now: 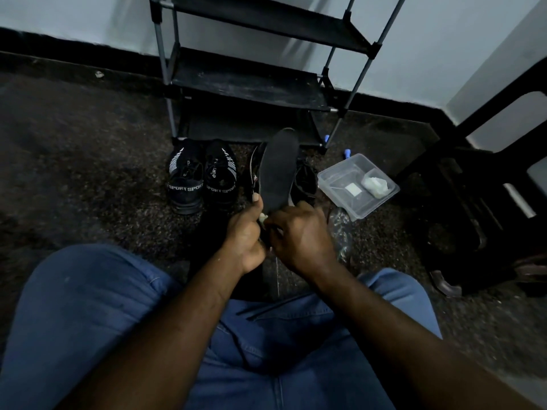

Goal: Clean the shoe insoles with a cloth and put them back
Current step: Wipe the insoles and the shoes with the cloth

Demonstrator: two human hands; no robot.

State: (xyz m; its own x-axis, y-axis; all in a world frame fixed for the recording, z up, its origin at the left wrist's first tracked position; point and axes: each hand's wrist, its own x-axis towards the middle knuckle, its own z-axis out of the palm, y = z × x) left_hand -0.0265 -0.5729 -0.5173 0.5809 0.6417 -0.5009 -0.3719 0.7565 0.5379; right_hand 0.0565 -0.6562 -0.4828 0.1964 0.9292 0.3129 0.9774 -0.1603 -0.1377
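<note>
A black insole (278, 170) stands up on its heel end in front of me, its toe pointing away toward the rack. My left hand (245, 235) grips its near end, thumb up along the left edge. My right hand (299, 235) is curled against the same end and pinches a small pale cloth (262, 217), of which only a scrap shows between the two hands. Behind the insole lie dark shoes (305, 179), partly hidden. A pair of black "SPORT" sneakers (202, 179) stands on the floor to the left.
A clear plastic tub (334, 177) holding a pale wad and a white square sits on the floor at right. A black shoe rack (251, 81) stands against the wall ahead. Dark furniture (473, 202) fills the right side. My blue-jeaned knees frame the bottom.
</note>
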